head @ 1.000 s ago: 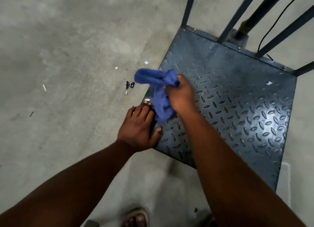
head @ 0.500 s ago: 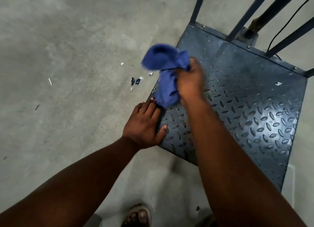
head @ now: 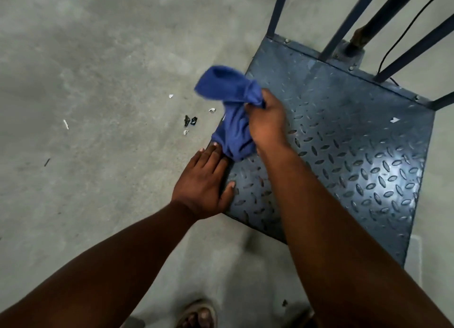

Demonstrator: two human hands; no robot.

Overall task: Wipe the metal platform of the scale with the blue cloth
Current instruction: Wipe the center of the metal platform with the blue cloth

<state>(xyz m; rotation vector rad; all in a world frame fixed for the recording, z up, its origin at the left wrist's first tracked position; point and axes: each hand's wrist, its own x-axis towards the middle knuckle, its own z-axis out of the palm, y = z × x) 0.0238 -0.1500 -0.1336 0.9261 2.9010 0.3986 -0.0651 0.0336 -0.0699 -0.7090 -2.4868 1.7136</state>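
Observation:
The scale's metal platform (head: 348, 140) is a dark blue-grey checker plate lying low on the floor at the right. My right hand (head: 266, 121) is closed around a bunched blue cloth (head: 231, 111) over the platform's left edge. One end of the cloth sticks up to the left and the other hangs down onto the plate. My left hand (head: 204, 182) rests flat with spread fingers on the platform's near left edge, its fingertips touching the hanging cloth. A small white scrap (head: 394, 120) lies on the plate at the right.
Dark metal rails (head: 344, 32) and a black cable (head: 403, 35) rise from the platform's far edge. Small white and black bits of debris (head: 190, 121) lie on the concrete floor to the left. A sandalled foot (head: 196, 314) shows at the bottom.
My right hand has lifted the cloth a little and brought it back down near the platform's left edge. The left hand stays pressed on the same edge.

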